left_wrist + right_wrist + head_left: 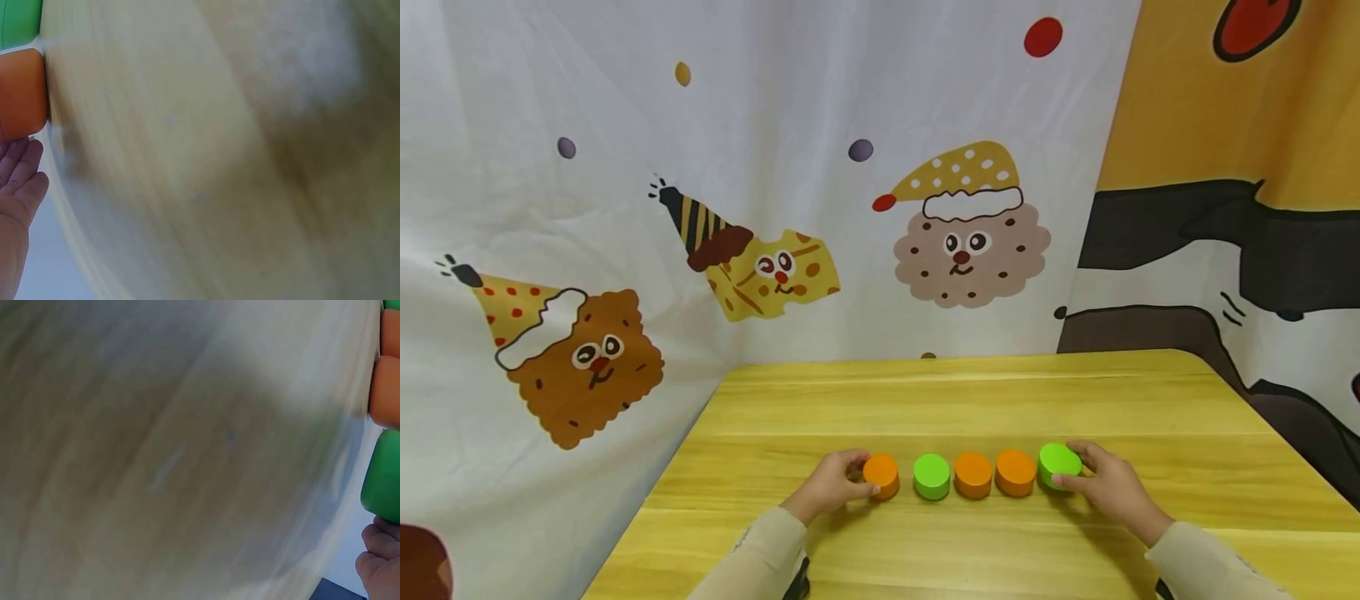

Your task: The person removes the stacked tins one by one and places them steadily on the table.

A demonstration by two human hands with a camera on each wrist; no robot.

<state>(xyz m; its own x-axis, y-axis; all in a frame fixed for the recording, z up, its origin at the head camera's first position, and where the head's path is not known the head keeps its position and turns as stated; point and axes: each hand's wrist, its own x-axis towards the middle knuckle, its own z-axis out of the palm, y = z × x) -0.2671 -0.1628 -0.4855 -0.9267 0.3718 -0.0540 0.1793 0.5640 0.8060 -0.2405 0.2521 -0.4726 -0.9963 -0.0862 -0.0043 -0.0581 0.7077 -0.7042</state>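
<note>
Five short round blocks would be too exact to count, so several stand in a row across the wooden table (955, 550). At the row's left end my left hand (829, 487) holds an orange round block (882, 476) between thumb and fingers. In the left wrist view, the fingers (24, 164) meet that block's outer side. My right hand (1114, 490) grips the green round block (1059, 462) at the right end, thumb in front and fingers behind; it leans in the right wrist view. Between them sit another green block (932, 476) and two orange blocks, one (973, 475) left of the other (1015, 472).
A white curtain (805, 108) printed with cartoon snacks hangs behind and left of the table. On the right hangs a yellow, black and white printed part (1232, 125). A gap of bare wood separates the left orange block from the green one beside it.
</note>
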